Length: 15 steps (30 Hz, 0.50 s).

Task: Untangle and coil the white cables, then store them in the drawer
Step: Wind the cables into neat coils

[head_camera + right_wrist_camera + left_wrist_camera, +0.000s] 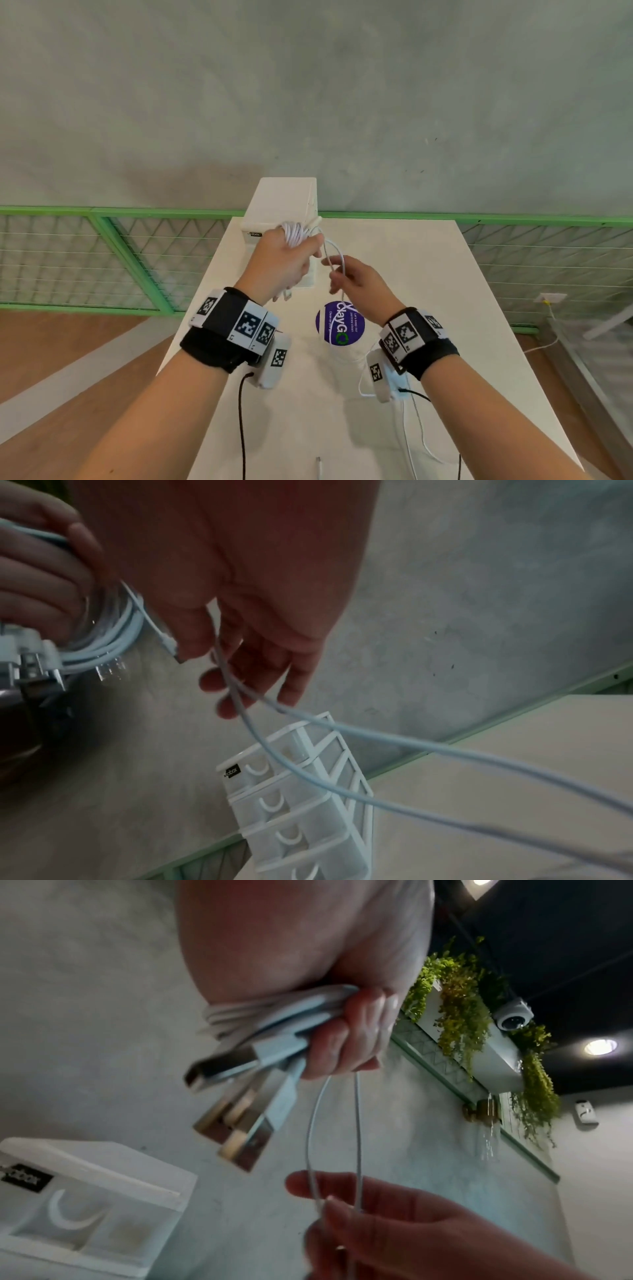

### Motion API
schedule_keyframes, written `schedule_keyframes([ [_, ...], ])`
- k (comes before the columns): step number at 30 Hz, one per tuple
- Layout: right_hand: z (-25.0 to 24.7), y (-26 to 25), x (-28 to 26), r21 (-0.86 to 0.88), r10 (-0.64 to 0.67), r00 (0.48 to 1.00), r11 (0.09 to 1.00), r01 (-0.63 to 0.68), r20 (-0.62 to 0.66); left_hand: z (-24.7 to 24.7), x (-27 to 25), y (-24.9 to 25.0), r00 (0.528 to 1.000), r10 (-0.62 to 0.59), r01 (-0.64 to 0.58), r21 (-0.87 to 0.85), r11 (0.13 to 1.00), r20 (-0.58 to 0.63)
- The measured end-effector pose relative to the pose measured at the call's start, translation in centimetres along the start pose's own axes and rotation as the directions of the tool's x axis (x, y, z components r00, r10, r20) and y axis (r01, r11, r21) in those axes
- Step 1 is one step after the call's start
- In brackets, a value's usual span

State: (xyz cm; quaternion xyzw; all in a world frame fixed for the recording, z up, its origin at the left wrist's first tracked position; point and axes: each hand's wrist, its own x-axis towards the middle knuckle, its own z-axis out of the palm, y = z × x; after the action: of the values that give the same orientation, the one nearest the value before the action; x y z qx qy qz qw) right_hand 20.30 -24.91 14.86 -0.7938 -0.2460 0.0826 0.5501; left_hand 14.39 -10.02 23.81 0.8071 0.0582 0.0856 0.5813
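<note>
Gripping a bundle of coiled white cables, the left hand has its fingers curled tight round the loops, raised above the worktop in front of the drawer unit. The left wrist view shows three metal USB plugs sticking out of that fist, side by side. The right hand is just beside the left, its fingers loosely bent around a loose cable; two strands of it run between the hands, and in the right wrist view a small connector sits at the thumb while two strands trail off past the fingers toward the worktop. How many separate cables make up the bundle cannot be told.

One drawer unit stands at the far edge of the worktop, white framed with clear fronts; the right wrist view shows at least four drawers stacked in it, each with a curved white handle, and a small black label at the top. All the drawers in view look closed.

The worktop is white and plain. One round purple sticker lies on it below the right hand, and more white cable lies slack along the near right part. Behind it runs a green mesh railing and a grey concrete wall. The floor to the left is wood coloured. The left wrist view looks up at a dark ceiling with round lights, hanging green plants and one dome camera.
</note>
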Motion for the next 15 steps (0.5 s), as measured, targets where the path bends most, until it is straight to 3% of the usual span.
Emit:
schedule_keyframes([
  [2,-0.7,-0.1,0.3,0.053,-0.012,0.986,0.998,0.021,-0.169,-0.6,-0.1,-0.5,1.000,-0.027,0.026,0.062,0.998,0.012],
  [4,-2.2,-0.2,1.0,0.086,-0.021,0.938,0.995,0.054,-0.347,-0.8,-0.5,-1.5,0.989,-0.113,0.091,0.200,0.976,0.100],
  [5,-2.9,-0.3,1.4,0.086,-0.037,0.924,0.993,0.075,-0.381,-0.7,-0.7,-2.1,0.974,-0.163,0.116,0.272,0.955,0.159],
  [8,-3.6,-0.5,2.3,0.015,-0.090,0.940,0.995,0.101,-0.328,0.5,-1.6,-3.3,0.913,-0.257,0.140,0.348,0.927,0.317],
  [11,-3.4,0.3,2.3,0.030,-0.046,0.952,0.998,0.058,-0.304,1.0,-2.0,-2.7,0.894,-0.185,0.140,0.138,0.981,0.409],
  [15,-1.4,2.0,0.4,0.012,0.089,0.991,0.996,-0.088,-0.100,0.3,-1.2,-1.1,0.938,-0.038,0.143,-0.284,0.948,0.346],
])
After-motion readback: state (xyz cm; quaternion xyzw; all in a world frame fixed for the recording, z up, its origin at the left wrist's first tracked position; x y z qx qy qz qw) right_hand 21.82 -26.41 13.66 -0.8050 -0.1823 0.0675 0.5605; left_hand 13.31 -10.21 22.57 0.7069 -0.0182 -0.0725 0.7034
